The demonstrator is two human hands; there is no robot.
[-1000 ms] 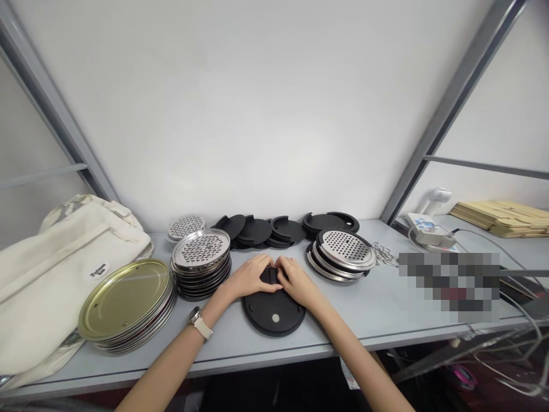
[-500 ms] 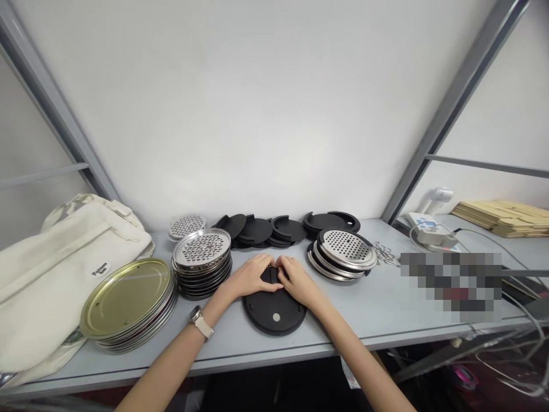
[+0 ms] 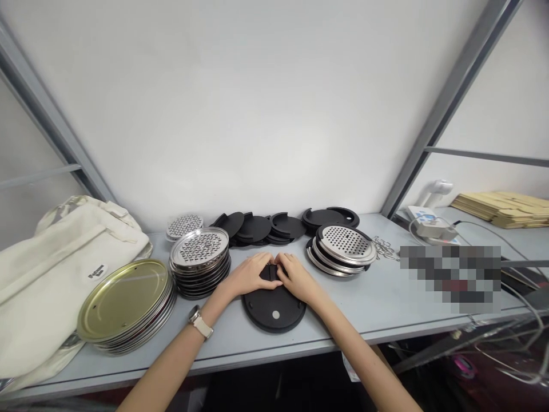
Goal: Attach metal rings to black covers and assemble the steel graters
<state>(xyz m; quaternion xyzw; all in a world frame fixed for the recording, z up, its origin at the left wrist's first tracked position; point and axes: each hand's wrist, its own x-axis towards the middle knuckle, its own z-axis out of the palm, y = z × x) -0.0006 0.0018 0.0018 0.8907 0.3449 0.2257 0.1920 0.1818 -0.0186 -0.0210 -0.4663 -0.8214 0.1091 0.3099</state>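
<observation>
A black round base point(image 3: 274, 312) lies flat on the table in front of me, with a pale grey dot near its front edge. My left hand point(image 3: 253, 273) and my right hand point(image 3: 295, 278) meet at its far side. Both have their fingers curled over that edge, thumbs towards each other near a raised black part point(image 3: 269, 272). The fingertips hide whatever small piece may sit there. Just left of my left hand stands a stack of round graters point(image 3: 201, 247) on black discs. Right of my right hand are perforated metal graters point(image 3: 346, 241) with black rims.
Gold round plates point(image 3: 124, 297) are stacked at left beside a cream bag point(image 3: 55, 269). Black round holders point(image 3: 254, 229) line the wall. Small metal wire pieces point(image 3: 384, 248) lie right of the graters. Farther right are a white box point(image 3: 429, 224) with cables and flat cardboard point(image 3: 506, 209).
The view has shifted slightly. Both hands stay at the far edge of the black base, with hardly any visible finger movement.
</observation>
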